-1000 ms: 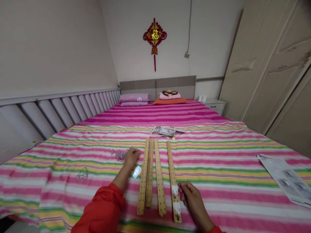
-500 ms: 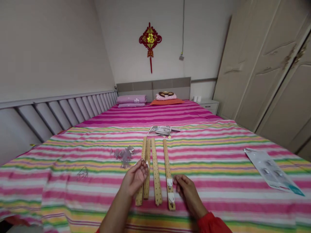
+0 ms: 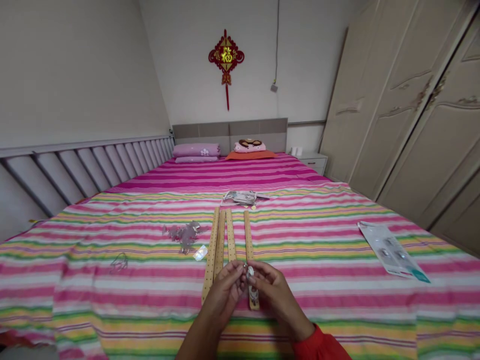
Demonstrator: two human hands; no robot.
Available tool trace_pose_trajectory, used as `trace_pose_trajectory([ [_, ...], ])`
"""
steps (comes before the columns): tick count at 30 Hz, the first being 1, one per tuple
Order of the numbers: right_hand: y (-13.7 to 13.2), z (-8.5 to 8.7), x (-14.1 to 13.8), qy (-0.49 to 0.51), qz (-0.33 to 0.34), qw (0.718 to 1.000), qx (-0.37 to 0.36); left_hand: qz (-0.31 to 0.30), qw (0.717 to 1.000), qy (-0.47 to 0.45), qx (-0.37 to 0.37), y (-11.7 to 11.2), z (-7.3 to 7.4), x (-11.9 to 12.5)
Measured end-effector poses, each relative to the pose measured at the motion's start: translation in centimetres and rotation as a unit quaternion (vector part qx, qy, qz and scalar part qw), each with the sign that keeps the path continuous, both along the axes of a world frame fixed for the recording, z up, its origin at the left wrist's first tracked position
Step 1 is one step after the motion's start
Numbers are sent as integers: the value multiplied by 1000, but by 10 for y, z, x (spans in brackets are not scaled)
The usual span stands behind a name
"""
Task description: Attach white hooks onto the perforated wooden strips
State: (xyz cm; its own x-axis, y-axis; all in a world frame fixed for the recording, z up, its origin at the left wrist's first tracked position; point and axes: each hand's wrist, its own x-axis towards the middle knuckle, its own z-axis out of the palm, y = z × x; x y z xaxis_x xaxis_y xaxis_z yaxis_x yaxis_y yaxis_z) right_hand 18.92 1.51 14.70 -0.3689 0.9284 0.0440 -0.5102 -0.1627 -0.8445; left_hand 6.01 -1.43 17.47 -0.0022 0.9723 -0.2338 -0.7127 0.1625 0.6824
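Note:
Several perforated wooden strips lie side by side on the striped bedspread. My left hand and my right hand meet above their near ends, fingertips pinched together on a small clear hook piece. The rightmost strip carries a white adhesive hook near its close end, partly hidden by my fingers. A pile of small clear pieces and one loose clear piece lie left of the strips.
A torn clear packet lies beyond the strips. A printed package sheet rests at the right. A wire-like bit lies at the left. Pillows sit at the headboard; a wardrobe lines the right side.
My left hand moved from the pile of clear pieces to the middle, carrying a small piece. My right hand rose from beside the rightmost strip to meet it. The view shifted a little right.

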Motion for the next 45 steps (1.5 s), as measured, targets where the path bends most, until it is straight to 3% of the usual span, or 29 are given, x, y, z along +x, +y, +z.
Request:
trace_pose_trajectory([
  [7,-8,5,5,40,-2,996,-85,24,980,195,39,-8,-9,-2],
  [14,-6,4,5,-20,-36,996,-85,67,937,328,96,-17,-22,9],
  [19,-4,-3,3,-75,-35,996,-29,91,936,331,81,-20,-31,13],
  [25,-5,-12,4,-38,-16,999,-25,104,921,364,91,-25,-26,15],
  [31,-3,-9,7,-80,-14,996,-27,119,928,348,66,-22,-27,15],
  [34,-2,-6,9,-124,-6,992,-8,88,928,355,65,-22,-30,14],
  [40,-1,-5,12,-190,-8,982,10,58,862,491,110,-25,-34,10],
  [42,-1,-4,13,-203,-4,979,26,31,871,481,94,-23,-35,10],
  [45,1,-3,13,-194,10,981,24,9,912,404,67,-17,-39,10],
])
